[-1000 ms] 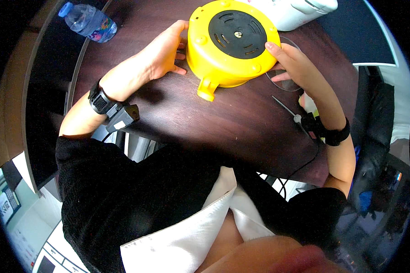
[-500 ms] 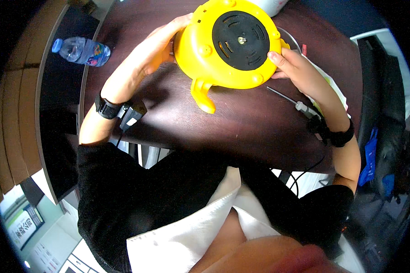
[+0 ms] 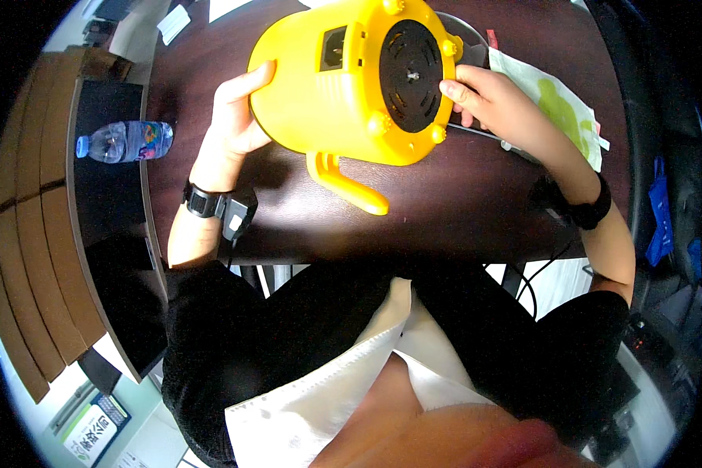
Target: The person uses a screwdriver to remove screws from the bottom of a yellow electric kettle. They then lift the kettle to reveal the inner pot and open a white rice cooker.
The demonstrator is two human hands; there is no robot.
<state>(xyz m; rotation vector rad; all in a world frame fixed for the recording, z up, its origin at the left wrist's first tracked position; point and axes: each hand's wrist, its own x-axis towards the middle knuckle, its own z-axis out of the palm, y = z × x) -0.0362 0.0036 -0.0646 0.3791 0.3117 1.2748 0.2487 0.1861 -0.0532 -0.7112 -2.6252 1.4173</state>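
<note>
A yellow appliance jug (image 3: 312,101) lies tilted on its side in the air over the table, its black vented base (image 3: 402,93) turned to the right. A small metal bolt end (image 3: 413,76) sticks out of the base's centre, and a power socket (image 3: 335,48) shows in the yellow wall. The jug's handle (image 3: 351,187) points down toward me. My left hand (image 3: 238,113) supports the end opposite the base, its thumb on the outside. With thumb and fingers, my right hand (image 3: 480,93) grips the base's rim. A screwdriver (image 3: 480,132) lies under my right forearm, partly hidden.
The dark table (image 3: 288,230) carries a green-and-white cloth (image 3: 558,97) and a clear rounded container (image 3: 476,51) behind my right hand. At the left, a water bottle (image 3: 125,142) lies on its side near brown boxes (image 3: 31,234). Both wrists wear black straps.
The jug has turned so that its side wall and socket show and its base faces more to the right. My left hand has shifted to its far end; the right hand keeps the rim.
</note>
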